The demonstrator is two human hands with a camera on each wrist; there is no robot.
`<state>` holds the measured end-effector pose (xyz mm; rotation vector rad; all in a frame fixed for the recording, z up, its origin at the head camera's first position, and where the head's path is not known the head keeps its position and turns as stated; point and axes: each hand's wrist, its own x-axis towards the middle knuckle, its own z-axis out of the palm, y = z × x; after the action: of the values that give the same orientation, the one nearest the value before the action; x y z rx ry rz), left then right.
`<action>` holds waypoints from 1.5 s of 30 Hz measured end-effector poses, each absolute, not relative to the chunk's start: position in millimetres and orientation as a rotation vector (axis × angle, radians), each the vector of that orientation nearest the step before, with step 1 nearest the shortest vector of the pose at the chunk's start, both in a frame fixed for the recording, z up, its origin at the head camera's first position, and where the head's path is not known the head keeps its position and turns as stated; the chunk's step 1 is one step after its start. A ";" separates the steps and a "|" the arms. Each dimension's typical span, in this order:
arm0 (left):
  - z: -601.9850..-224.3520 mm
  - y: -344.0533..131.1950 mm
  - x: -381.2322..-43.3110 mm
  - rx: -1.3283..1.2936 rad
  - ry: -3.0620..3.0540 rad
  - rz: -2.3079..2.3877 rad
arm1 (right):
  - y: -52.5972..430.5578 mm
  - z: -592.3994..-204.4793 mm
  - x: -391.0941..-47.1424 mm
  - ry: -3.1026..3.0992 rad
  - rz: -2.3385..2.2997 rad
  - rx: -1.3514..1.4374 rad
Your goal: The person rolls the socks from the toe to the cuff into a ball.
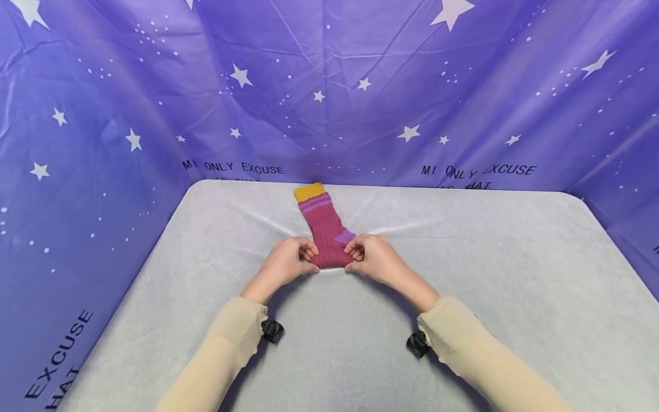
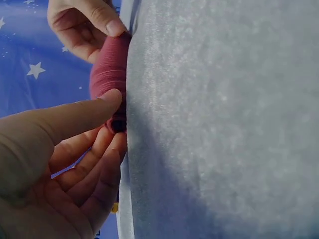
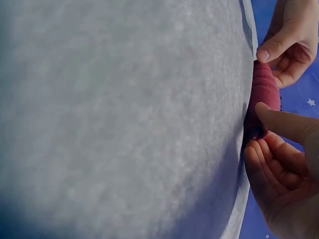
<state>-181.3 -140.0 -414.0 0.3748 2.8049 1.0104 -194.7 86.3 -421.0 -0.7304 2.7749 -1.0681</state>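
Note:
A maroon sock (image 1: 324, 229) lies on the table with its yellow cuff (image 1: 309, 191) pointing away and a purple heel patch (image 1: 345, 236) on the right. Its near end is rolled into a thick fold, seen close up as a ribbed maroon roll (image 2: 110, 67) in the left wrist view. My left hand (image 1: 290, 260) pinches the left end of that roll between thumb and fingers. At the opposite end, my right hand (image 1: 378, 258) pinches it the same way, thumb (image 3: 271, 117) on the near side. The roll's underside is hidden.
A grey cloth covers the table (image 1: 340, 337), whose far edge runs just behind the cuff. Purple curtains (image 1: 329, 109) with white stars and black lettering hang behind and at both sides. Black wrist cameras (image 1: 272, 331) sit at the beige sleeves (image 1: 218, 349).

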 end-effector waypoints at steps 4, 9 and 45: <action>-413.9 -136.5 -183.9 0.414 2.869 0.883 | 81.4 -419.3 -194.2 2.858 -0.943 -0.751; -412.4 -135.7 -184.0 0.419 2.929 0.798 | 75.1 -419.9 -193.1 2.939 -0.866 -0.767; -416.6 -145.6 -185.4 0.058 2.562 1.295 | 94.8 -421.4 -186.5 2.678 -1.315 -0.407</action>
<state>-185.4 -145.6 -416.6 0.0582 2.5616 1.2950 -186.5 94.8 -421.4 -0.4072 2.6779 -1.3151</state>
